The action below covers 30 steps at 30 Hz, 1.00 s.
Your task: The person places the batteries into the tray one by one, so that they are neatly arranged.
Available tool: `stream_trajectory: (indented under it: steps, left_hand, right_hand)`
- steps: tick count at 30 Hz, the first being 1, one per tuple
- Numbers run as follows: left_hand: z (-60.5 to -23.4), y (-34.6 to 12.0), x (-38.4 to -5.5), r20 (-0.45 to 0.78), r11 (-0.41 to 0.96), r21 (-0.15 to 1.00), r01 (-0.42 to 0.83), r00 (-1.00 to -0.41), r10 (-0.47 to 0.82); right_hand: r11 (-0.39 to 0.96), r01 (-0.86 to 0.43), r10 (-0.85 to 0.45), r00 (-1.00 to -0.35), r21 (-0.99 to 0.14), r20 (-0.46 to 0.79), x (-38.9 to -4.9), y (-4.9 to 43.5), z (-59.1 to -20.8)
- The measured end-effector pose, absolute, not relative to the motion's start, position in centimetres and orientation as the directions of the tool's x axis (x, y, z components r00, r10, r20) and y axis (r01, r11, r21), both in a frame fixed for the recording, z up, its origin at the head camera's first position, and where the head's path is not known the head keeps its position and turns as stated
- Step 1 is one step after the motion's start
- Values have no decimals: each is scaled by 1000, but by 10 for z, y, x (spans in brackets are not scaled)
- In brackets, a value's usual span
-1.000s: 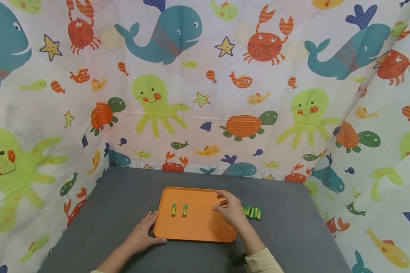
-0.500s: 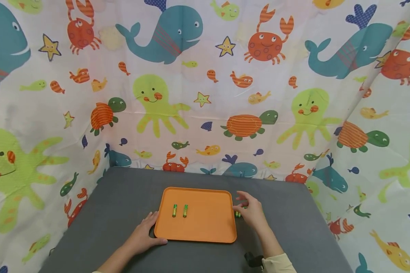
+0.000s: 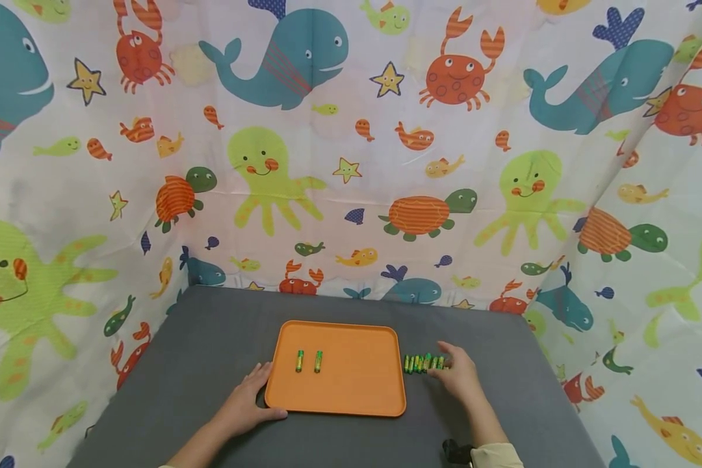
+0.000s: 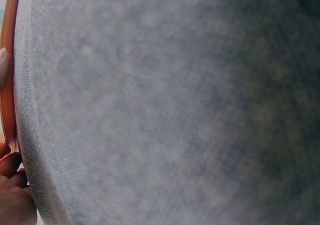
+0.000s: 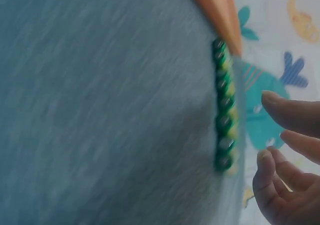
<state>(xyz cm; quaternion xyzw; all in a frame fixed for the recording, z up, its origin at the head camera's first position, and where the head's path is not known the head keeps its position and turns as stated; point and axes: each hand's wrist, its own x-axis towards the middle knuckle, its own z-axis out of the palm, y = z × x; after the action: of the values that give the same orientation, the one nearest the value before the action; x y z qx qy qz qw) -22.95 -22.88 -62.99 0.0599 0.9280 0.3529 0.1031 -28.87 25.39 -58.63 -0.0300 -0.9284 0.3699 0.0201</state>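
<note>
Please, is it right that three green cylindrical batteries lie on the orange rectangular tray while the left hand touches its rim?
Not three: the head view shows two green cylindrical batteries on the orange rectangular tray while the left hand touches its rim.

Tray [image 3: 353,372]: plain orange, beside the left fingers [image 3: 260,373].
Battery row [image 3: 426,363]: green and yellow, beside the right fingers [image 5: 295,114].
Paired batteries [image 3: 318,362]: green and yellow, between both hands' fingers.
Counter [image 3: 339,444]: plain grey, beneath the fingers.
Curtain [image 3: 357,104]: white, beyond the fingers, printed with teal whales [image 3: 298,62], orange-red crabs [image 3: 455,79], lime octopuses [image 3: 262,177].
Right sleeve [image 3: 497,456]: cream.
</note>
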Motion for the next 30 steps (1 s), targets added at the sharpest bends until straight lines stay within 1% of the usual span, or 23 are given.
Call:
stream_trajectory:
  steps: [5, 14, 20, 30]
  left_hand:
    - [-629, -229, -229, -148, 740, 671, 36, -972, 181]
    - [-630, -226, -231, -146, 750, 661, 32, -975, 170]
    - [-630, -224, -230, -142, 744, 668, 29, -976, 165]
    - [-630, -225, -230, -129, 736, 676, 42, -976, 174]
  right_hand:
    - [740, 66, 69, -997, -670, -21, -291, 269, -599]
    - [778, 91, 87, -996, -622, -36, -296, 283, -609]
    - [774, 90, 79, -996, -626, -45, -296, 286, -610]
    - [753, 126, 120, -991, -645, -54, -292, 287, -609]
